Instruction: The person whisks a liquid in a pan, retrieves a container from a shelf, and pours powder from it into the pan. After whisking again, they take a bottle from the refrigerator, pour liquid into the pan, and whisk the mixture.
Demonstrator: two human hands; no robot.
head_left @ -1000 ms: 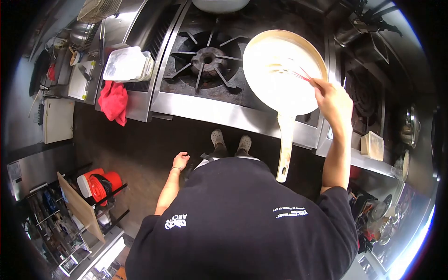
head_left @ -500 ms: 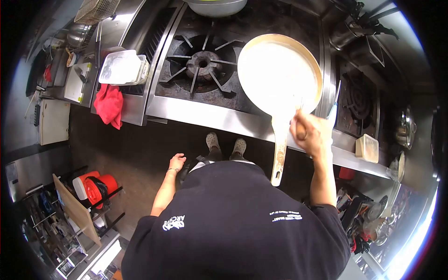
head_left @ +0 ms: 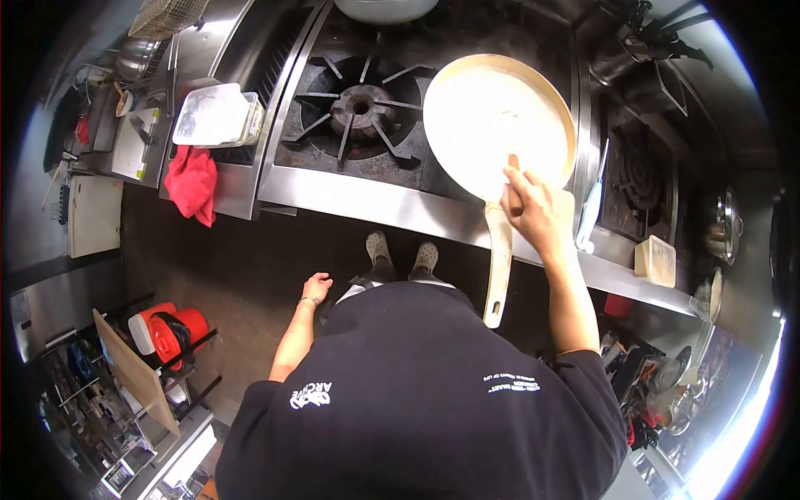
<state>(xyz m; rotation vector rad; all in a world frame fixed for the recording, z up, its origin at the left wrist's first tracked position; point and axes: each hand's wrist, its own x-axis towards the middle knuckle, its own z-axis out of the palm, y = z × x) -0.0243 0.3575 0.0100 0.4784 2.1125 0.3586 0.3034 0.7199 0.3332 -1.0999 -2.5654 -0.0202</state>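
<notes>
My right hand (head_left: 533,208) is closed around the brown handle of a whisk (head_left: 515,179), whose head reaches into a large cream-coloured frying pan (head_left: 572,125). Bright, overexposed white fills the pan, so I cannot make out its contents well. The pan rests on the right part of the stove, its long handle (head_left: 497,267) sticking out over the front edge toward me. My left hand (head_left: 316,287) hangs at my side above the floor, fingers loosely stretched, holding nothing.
Left of the pan is a bare burner (head_left: 361,108), with a metal bowl (head_left: 387,8) behind it. Farther left are a plastic container (head_left: 212,117) and a hanging red cloth (head_left: 192,185). A blue-and-white utensil (head_left: 593,208) and a small tub (head_left: 656,261) lie to the right.
My right hand has moved left and slightly away from me with the whisk, its head now nearer the pan's middle. My left hand stays at my side.
</notes>
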